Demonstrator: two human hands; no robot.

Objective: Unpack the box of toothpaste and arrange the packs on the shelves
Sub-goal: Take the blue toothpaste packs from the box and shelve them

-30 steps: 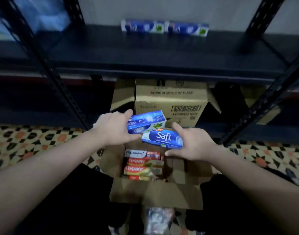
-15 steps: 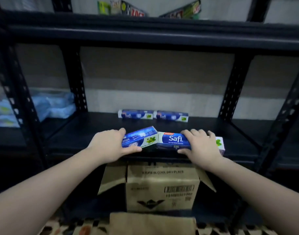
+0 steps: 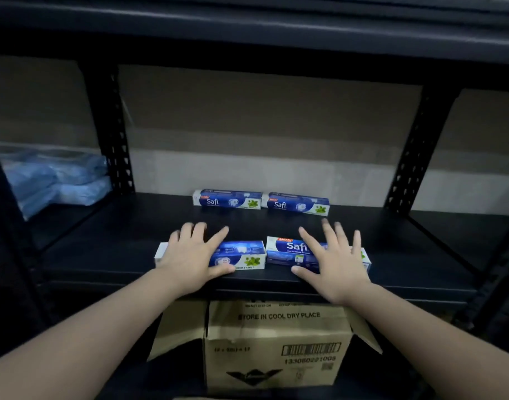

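Since 0.5 s ago our left hand (image 3: pixel 189 259) and right hand (image 3: pixel 335 265) have flattened, fingers spread, over 2 blue cardboard Safi toothpaste packs (image 3: pixel 243 256) on the black metal shelf (image 3: pixel 108 255).

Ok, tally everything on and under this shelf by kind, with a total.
Safi toothpaste packs: 4, two at the back, one under the left hand at, one under the right hand at
Blue plastic-wrapped bundles: 2, as far as shows
Cardboard boxes: 1
Total: 7
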